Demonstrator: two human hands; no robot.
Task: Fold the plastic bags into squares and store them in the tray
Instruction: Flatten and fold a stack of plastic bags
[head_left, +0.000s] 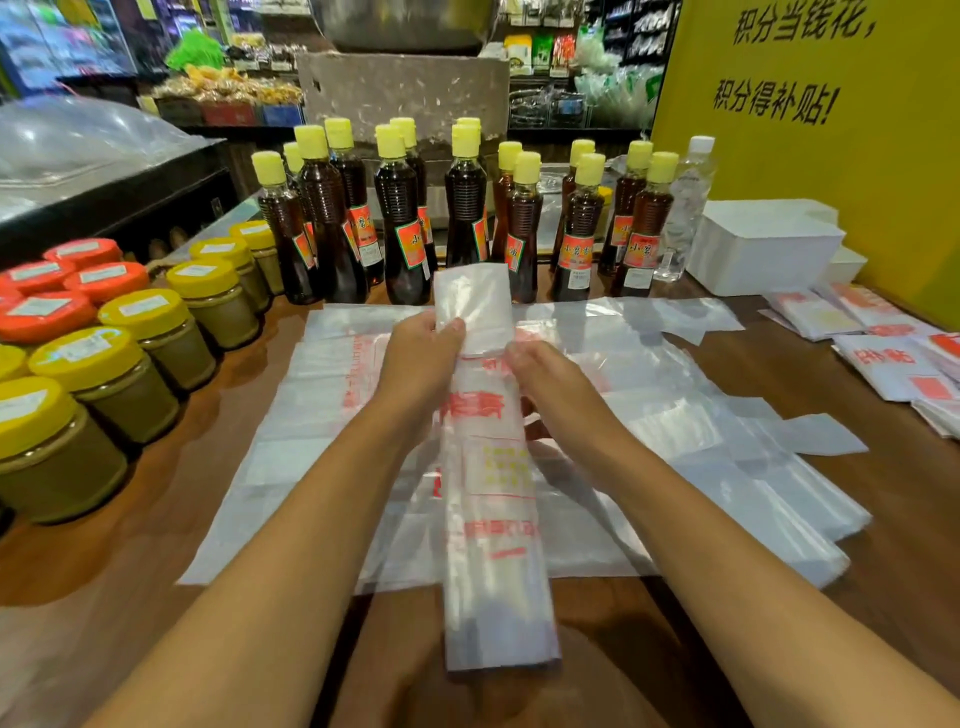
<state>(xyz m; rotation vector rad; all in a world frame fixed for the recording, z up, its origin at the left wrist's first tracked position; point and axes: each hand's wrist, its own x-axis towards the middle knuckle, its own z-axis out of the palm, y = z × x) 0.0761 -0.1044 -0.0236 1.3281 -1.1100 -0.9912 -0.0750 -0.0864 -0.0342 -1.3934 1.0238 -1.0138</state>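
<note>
Bag strip (493, 519), folded long and narrow, is held over the flat bag pile (675, 441) on the desk (857, 597). Its far end is pinched by left hand (423, 358) and right hand (545, 379) fingers. Film judged light, limp, slippery; best gripped at creased edges.

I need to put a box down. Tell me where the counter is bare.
Bare wood shows on the counter at the right, between the flat bags and the folded bags, and at front left below the jars. The bottles crowd the back.
</note>
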